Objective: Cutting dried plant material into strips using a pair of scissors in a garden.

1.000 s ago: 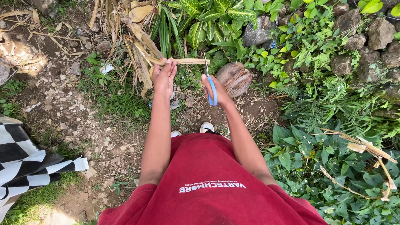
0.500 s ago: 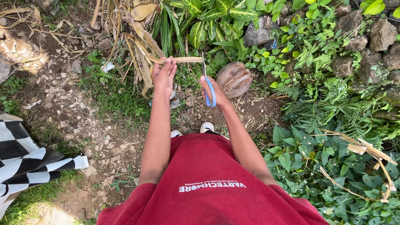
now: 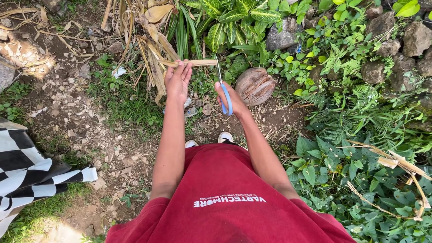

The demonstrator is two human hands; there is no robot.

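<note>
Two hands meet over one long, dry, tan strip of plant leaf [image 3: 194, 63]. The left hand [image 3: 178, 82] pinches the strip between thumb and fingertips and holds it out level, its free end pointing towards the blades. The right hand [image 3: 229, 97] is curled closed through the blue plastic handles of a pair of scissors [image 3: 223, 87], whose steel blades stand upright with their tips right at the strip's end; whether the blades are parted I cannot tell from here.

To my eye the cut would go best with the strip kept taut and level, the blades square across it and the pinching fingers well back from the edge. The strip trails back into a clump of withered brown leaves [image 3: 147, 42], so some slack on that side would stop it tugging.

Nearby, a brown, dried coconut husk [image 3: 254, 86] lies on the soil just beyond the right hand, with striped green foliage [image 3: 230, 14] behind and a black-and-white chequered cloth [image 3: 14, 169] off to the left.
</note>
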